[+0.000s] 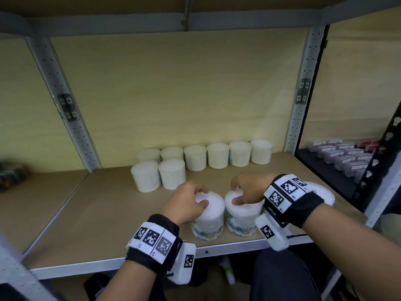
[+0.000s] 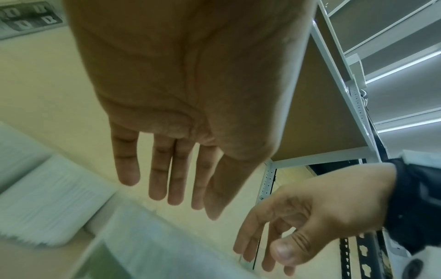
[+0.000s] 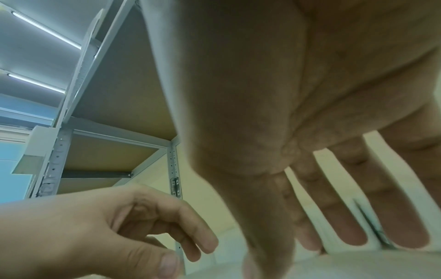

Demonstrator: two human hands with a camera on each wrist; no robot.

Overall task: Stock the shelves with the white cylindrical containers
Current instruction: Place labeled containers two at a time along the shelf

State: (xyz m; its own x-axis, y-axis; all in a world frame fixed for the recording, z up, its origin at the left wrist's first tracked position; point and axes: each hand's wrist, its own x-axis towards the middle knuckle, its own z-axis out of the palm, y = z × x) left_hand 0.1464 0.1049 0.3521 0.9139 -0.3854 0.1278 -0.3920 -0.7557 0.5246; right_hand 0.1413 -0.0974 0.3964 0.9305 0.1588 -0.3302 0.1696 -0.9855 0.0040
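Two white cylindrical containers stand side by side near the shelf's front edge, the left container [image 1: 209,220] and the right container [image 1: 240,216], both with "cotton buds" labels. My left hand [image 1: 201,196] rests on the left lid, thumb and fingertips touching its top. My right hand [image 1: 240,192] lies over the right lid in the same way. In the left wrist view my left hand's fingers [image 2: 167,179] hang nearly straight above a blurred container [image 2: 143,245]. In the right wrist view my right hand's fingers [image 3: 334,217] spread loosely over a lid [image 3: 358,266].
Several white containers [image 1: 218,156] line the back of the shelf board [image 1: 108,213], with two more [image 1: 172,173] in front at the left. Grey uprights [image 1: 303,92] frame the bay. Small boxes [image 1: 342,155] fill the right neighbouring shelf; dark items [image 1: 13,172] lie far left.
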